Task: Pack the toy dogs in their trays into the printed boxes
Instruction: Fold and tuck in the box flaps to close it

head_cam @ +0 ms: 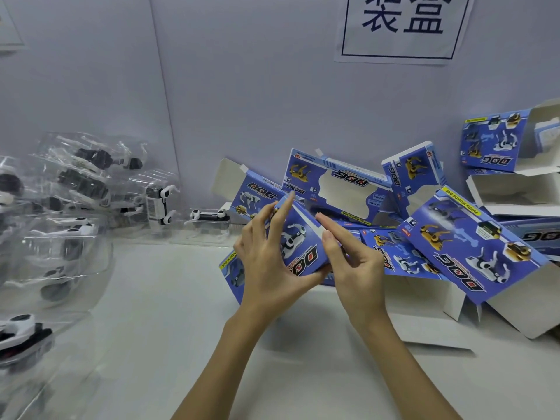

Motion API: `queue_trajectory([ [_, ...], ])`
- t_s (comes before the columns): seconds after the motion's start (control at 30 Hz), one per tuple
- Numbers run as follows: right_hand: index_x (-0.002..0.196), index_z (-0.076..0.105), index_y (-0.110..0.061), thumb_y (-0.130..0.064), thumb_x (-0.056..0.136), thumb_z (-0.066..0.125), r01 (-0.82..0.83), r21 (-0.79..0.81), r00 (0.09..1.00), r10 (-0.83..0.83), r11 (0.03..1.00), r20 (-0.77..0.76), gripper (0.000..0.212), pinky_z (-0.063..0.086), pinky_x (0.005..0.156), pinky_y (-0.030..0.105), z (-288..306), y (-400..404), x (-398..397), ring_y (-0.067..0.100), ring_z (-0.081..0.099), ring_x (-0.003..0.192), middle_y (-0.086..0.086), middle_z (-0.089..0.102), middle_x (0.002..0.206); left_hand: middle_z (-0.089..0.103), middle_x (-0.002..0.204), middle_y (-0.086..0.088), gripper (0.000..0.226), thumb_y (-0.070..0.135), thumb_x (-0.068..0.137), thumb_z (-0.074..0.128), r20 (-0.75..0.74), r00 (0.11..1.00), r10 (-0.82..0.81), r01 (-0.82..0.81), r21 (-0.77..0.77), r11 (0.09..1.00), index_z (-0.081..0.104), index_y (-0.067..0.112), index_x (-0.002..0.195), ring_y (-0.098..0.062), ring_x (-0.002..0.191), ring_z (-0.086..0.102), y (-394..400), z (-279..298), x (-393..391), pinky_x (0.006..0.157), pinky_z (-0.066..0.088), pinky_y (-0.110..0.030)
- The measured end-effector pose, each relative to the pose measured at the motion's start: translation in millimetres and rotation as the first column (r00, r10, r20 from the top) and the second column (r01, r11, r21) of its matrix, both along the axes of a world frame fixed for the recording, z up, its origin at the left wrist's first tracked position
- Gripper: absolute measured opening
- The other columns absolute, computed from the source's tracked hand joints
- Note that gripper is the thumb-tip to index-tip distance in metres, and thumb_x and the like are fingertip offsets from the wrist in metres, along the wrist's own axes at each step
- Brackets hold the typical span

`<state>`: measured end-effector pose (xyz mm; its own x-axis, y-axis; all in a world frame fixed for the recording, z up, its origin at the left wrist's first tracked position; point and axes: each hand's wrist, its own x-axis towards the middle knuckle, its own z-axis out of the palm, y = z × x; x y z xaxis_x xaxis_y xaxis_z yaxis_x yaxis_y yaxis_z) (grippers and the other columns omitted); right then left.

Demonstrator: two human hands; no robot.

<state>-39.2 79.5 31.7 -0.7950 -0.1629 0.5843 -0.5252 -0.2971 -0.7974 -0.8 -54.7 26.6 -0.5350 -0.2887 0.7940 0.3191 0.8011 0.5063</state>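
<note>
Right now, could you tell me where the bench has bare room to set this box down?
The bare table between the trays of toy dogs and the pile of printed boxes is free; both piles are crowded.

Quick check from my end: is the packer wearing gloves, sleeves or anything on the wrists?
No. The left hand and right hand are bare, without gloves, rings or watch. Both forearms are uncovered to the picture's bottom edge, no sleeve showing. Fingernails look short and unpainted.
</note>
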Motion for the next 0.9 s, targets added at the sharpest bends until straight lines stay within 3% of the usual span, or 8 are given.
queue_trajectory([
  [0.07,0.131,0.073,-0.028,-0.028,0.101,0.061,0.018,0.015,0.999,-0.018,1.0,-0.034,0.032,0.065,0.083,0.033,-0.7,-2.1,1.0,0.018,0.063,0.132,-0.007,0.063,0.146,0.037,0.157,0.005,0.087,0.061,0.064,0.079,-0.017,1.0,0.005,-0.005,-0.014,1.0,0.046,0.051,0.144,-0.018,0.148,0.032,0.7,-0.8,0.7,0.112,0.031,-0.053],
  [0.17,0.132,0.071,-0.032,-0.032,0.104,0.056,0.048,0.06,0.997,-0.044,0.997,-0.069,0.032,0.064,0.088,0.04,-2.8,-3.5,1.3,0.019,0.056,0.139,-0.012,0.053,0.155,0.038,0.157,0.002,0.068,0.064,0.065,0.075,-0.008,1.0,0.008,-0.008,-0.004,1.0,0.052,0.049,0.127,-0.02,0.147,0.032,0.5,-0.7,1.2,0.11,0.029,-0.048],
  [0.27,0.14,0.065,-0.033,-0.035,0.109,0.048,-0.003,0.122,0.995,0.014,0.993,-0.095,0.036,0.062,0.092,0.043,-3.3,0.6,2.7,0.023,0.049,0.145,-0.007,0.049,0.158,0.037,0.156,-0.001,0.066,0.063,0.066,0.078,0.015,1.0,0.009,-0.009,-0.006,1.0,0.05,0.047,0.124,-0.023,0.146,0.033,0.0,1.9,2.2,0.11,0.028,-0.047],
  [0.37,0.142,0.063,-0.037,-0.036,0.106,0.045,-0.09,0.125,0.995,0.094,0.988,-0.026,0.04,0.059,0.099,0.051,0.0,3.4,3.8,0.028,0.053,0.141,0.001,0.059,0.15,0.034,0.154,-0.002,0.067,0.055,0.064,0.083,0.043,0.999,0.009,-0.009,0.004,1.0,0.047,0.047,0.12,-0.026,0.147,0.031,1.8,6.2,4.7,0.113,0.027,-0.052],
  [0.47,0.141,0.062,-0.034,-0.033,0.106,0.044,-0.039,0.199,0.995,0.056,0.979,-0.081,0.04,0.046,0.11,0.06,3.8,1.9,4.5,0.029,0.053,0.14,-0.005,0.063,0.146,0.03,0.151,0.0,0.065,0.051,0.061,0.082,0.06,0.998,0.002,-0.003,0.011,1.0,0.045,0.045,0.115,-0.026,0.148,0.028,3.9,13.1,9.3,0.111,0.027,-0.061],
  [0.67,0.14,0.062,-0.031,-0.025,0.107,0.049,-0.024,0.226,0.99,0.054,0.974,-0.127,0.037,0.045,0.111,0.06,4.4,0.4,3.6,0.024,0.049,0.144,-0.013,0.061,0.147,0.019,0.165,0.0,0.053,0.046,0.066,0.081,0.105,0.993,-0.063,0.064,-0.003,0.998,0.046,0.043,0.106,-0.019,0.156,0.013,3.0,17.7,12.0,0.116,0.02,-0.064],
  [0.8,0.141,0.062,-0.03,-0.016,0.11,0.05,-0.02,0.243,0.99,0.053,0.97,-0.128,0.037,0.046,0.11,0.06,3.9,2.2,1.1,0.024,0.049,0.144,-0.013,0.061,0.148,0.018,0.167,0.001,0.048,0.042,0.069,0.078,0.09,0.99,-0.11,0.111,0.002,0.994,0.049,0.043,0.108,-0.019,0.157,0.012,0.1,15.9,10.7,0.118,0.018,-0.06],
  [0.9,0.141,0.059,-0.033,-0.022,0.108,0.052,0.018,0.278,0.983,0.034,0.961,-0.182,0.036,0.048,0.11,0.058,3.8,1.8,1.7,0.019,0.046,0.147,-0.013,0.059,0.149,0.019,0.167,0.001,0.05,0.043,0.071,0.079,0.077,0.991,-0.113,0.113,0.005,0.994,0.048,0.045,0.11,-0.019,0.156,0.015,-1.3,14.4,8.8,0.118,0.019,-0.062],
])
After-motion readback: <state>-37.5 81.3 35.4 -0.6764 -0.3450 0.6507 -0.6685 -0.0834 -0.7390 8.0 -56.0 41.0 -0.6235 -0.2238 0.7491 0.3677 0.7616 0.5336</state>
